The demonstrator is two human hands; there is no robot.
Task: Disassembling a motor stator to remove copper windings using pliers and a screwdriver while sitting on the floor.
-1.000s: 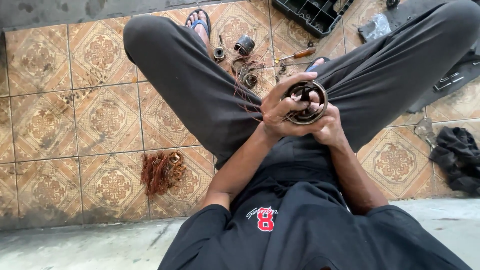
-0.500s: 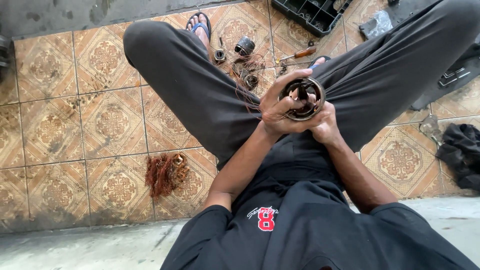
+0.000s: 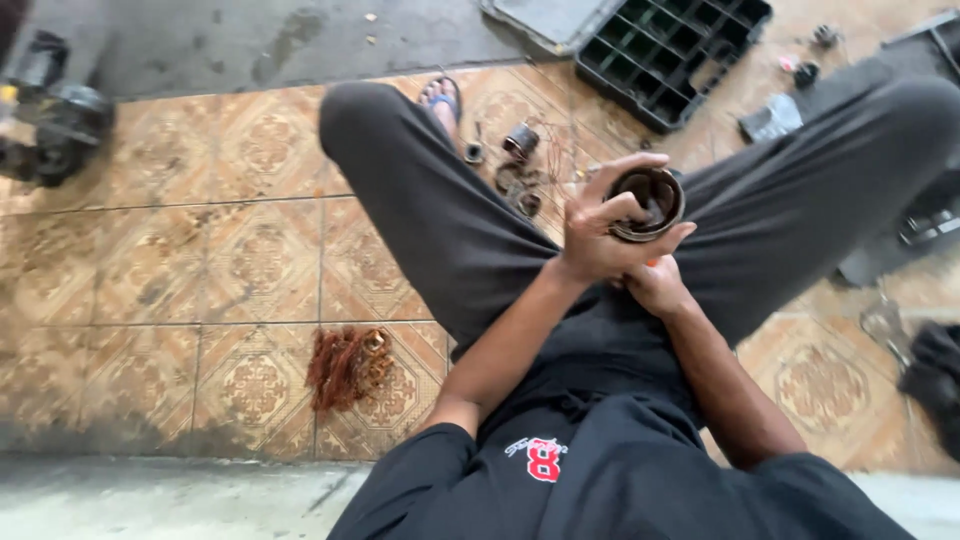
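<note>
I sit on the floor with my legs spread. My left hand grips a round, rusty metal ring with dark windings inside, held over my lap with thumb and fingers around its rim. My right hand is curled just below it, tucked under the left wrist. A small orange thing shows at its fingers, mostly hidden.
A heap of reddish copper wire lies on the patterned tiles by my left thigh. Small metal parts and tangled wire sit between my legs near a sandalled foot. A black plastic crate stands beyond. Dark machinery sits far left, a dark cloth at right.
The view has swung slightly, sliding the scene rightward and showing dark machinery at far left. My left fingers have shifted over the ring's rim, and both hands stay at my lap.
</note>
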